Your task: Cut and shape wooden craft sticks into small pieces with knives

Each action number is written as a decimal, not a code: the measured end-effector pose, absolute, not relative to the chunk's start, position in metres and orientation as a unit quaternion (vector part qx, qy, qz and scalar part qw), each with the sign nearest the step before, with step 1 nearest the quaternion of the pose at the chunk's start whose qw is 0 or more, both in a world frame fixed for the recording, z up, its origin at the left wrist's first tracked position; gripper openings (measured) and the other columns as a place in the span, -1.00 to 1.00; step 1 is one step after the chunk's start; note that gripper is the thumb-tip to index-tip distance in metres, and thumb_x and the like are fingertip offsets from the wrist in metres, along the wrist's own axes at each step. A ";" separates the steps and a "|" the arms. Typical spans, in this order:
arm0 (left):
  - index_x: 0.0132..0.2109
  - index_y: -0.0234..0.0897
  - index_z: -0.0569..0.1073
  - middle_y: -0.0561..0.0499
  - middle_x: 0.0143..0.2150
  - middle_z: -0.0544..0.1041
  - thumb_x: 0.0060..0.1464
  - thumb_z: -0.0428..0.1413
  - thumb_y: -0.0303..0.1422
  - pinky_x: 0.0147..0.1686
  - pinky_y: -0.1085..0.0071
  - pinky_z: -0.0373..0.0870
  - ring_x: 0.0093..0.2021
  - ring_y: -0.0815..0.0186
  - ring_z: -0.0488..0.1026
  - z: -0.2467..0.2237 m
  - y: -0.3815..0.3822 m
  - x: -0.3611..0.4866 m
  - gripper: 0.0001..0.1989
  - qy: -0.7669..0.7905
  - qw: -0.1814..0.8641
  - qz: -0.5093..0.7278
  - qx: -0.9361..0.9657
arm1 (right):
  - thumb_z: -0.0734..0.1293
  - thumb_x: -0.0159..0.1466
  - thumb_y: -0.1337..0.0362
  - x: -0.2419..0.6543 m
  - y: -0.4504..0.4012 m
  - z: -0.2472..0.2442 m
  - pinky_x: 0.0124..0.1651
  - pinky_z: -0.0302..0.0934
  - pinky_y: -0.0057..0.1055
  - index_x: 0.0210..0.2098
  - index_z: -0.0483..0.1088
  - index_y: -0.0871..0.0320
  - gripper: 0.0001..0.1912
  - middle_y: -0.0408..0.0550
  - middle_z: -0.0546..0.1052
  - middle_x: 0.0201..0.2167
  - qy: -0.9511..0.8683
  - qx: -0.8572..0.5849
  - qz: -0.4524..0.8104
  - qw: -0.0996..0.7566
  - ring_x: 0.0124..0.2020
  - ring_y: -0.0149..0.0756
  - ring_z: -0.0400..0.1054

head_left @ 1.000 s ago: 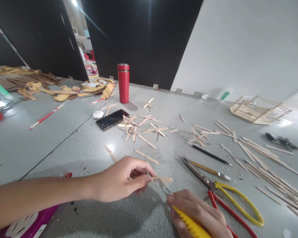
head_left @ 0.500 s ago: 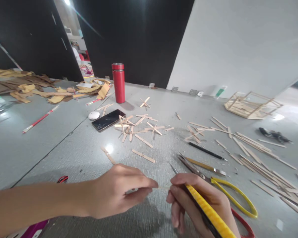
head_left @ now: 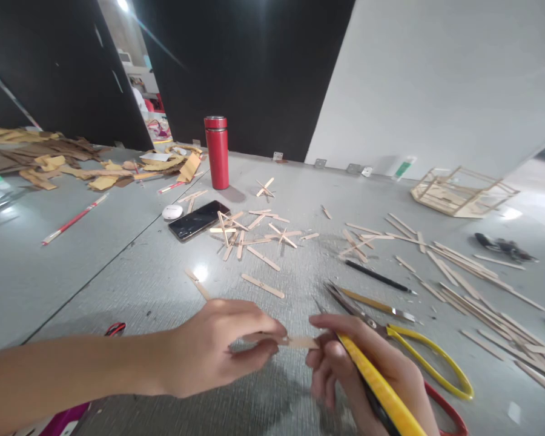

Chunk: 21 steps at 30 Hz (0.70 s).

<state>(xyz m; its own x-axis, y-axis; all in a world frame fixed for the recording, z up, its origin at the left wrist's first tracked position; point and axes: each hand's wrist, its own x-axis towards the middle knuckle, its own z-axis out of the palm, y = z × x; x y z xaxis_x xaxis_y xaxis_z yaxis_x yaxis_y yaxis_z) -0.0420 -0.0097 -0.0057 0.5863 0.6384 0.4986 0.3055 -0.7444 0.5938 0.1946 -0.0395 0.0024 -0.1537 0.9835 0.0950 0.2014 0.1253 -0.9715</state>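
Note:
My left hand (head_left: 218,348) is closed, pinching a wooden craft stick (head_left: 300,343) between thumb and fingers. The stick lies roughly level, and its right end reaches the fingertips of my right hand (head_left: 366,363). That hand is wrapped around a yellow and black craft knife (head_left: 376,384), whose thin pointed blade sticks out past the index finger. Just beyond the hands, a loose craft stick (head_left: 262,286) rests on the table. Scissors (head_left: 429,357) with yellow and red handles lie partly behind my right hand.
Craft sticks (head_left: 240,236), some crossed, lie mid-table beside a phone (head_left: 198,220) and red flask (head_left: 217,154). Long wooden strips (head_left: 476,303) spread at right, before a stick frame (head_left: 463,194). A black pen-like tool (head_left: 376,276) and wood-handled blade (head_left: 372,301) lie beyond the scissors.
The craft stick has been turned from edge-on so its flat face shows. My right fingers have shifted slightly around the knife; the left hand has barely moved.

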 end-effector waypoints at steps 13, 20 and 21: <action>0.08 -0.35 0.51 -0.26 0.10 0.49 0.22 0.15 -0.57 0.10 0.07 0.50 0.12 -0.01 0.45 -0.013 -0.026 -0.040 -0.71 0.300 0.128 0.123 0.937 | 0.26 0.48 -0.03 0.225 -0.007 0.006 -0.53 0.33 -0.43 -0.20 0.54 0.02 -0.66 -0.20 0.48 -0.65 -0.724 -0.524 0.350 0.281 -0.63 -0.32 0.41; 0.33 -0.30 0.34 -0.32 0.34 0.34 0.47 -0.04 -0.28 0.36 -0.06 0.24 0.44 -0.08 0.18 -0.007 -0.035 -0.046 -0.60 0.261 0.108 0.063 0.957 | 0.27 0.44 0.16 0.206 -0.035 -0.006 -0.58 0.18 -0.38 -0.39 0.43 -0.03 -0.74 -0.25 0.43 -0.69 -0.767 -0.500 0.271 0.298 -0.73 -0.37 0.31; 0.36 -0.30 0.31 -0.33 0.33 0.34 0.47 -0.04 -0.29 0.37 -0.07 0.23 0.43 -0.09 0.19 -0.008 -0.034 -0.046 -0.58 0.256 0.099 0.059 0.960 | 0.26 0.45 0.16 0.206 -0.037 -0.009 -0.58 0.17 -0.36 -0.38 0.42 -0.03 -0.74 -0.26 0.42 -0.70 -0.763 -0.505 0.270 0.302 -0.74 -0.37 0.30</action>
<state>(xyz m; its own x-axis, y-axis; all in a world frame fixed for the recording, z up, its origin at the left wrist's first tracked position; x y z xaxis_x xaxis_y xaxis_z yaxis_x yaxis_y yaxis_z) -0.0463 -0.0340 -0.0083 0.8622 0.5027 0.0619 0.4796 -0.8495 0.2197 0.2057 -0.0374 -0.0089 -0.3083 0.9324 0.1889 0.6066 0.3456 -0.7159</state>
